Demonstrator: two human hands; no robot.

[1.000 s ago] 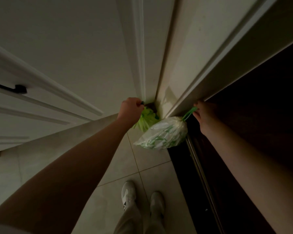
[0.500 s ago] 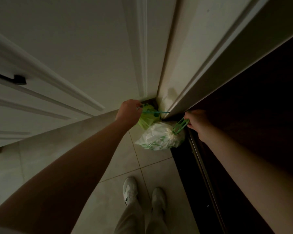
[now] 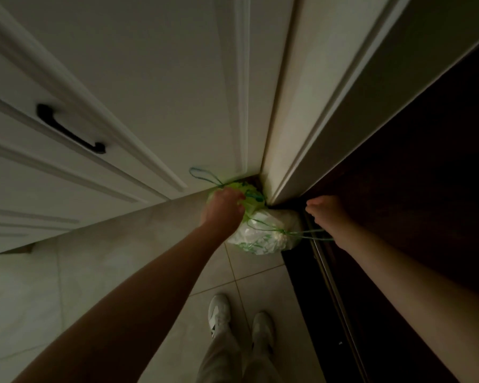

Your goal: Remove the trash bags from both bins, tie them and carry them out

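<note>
The left hand point(image 3: 224, 206) is curled against the top of the green trash bag point(image 3: 248, 195), its fingers bent over the gathered plastic; whether they actually pinch it cannot be told in the dim light. A loop of green drawstring point(image 3: 202, 175) stands free above and to the left of that hand, against the white door panel point(image 3: 155, 87). The right hand point(image 3: 326, 212) is spread, fingers apart and gripping nothing, just beside the dark doorway edge; thin green strings point(image 3: 307, 234) run from the white trash bag point(image 3: 260, 236) toward its wrist. Both bags sit low in the corner where the white door meets the pale door frame point(image 3: 310, 111), the green one behind and touching the white one, which rests on the tiled floor point(image 3: 249, 275). A black handle point(image 3: 69, 129) sits on the left-hand door. Two white shoes point(image 3: 219, 313) show below.
</note>
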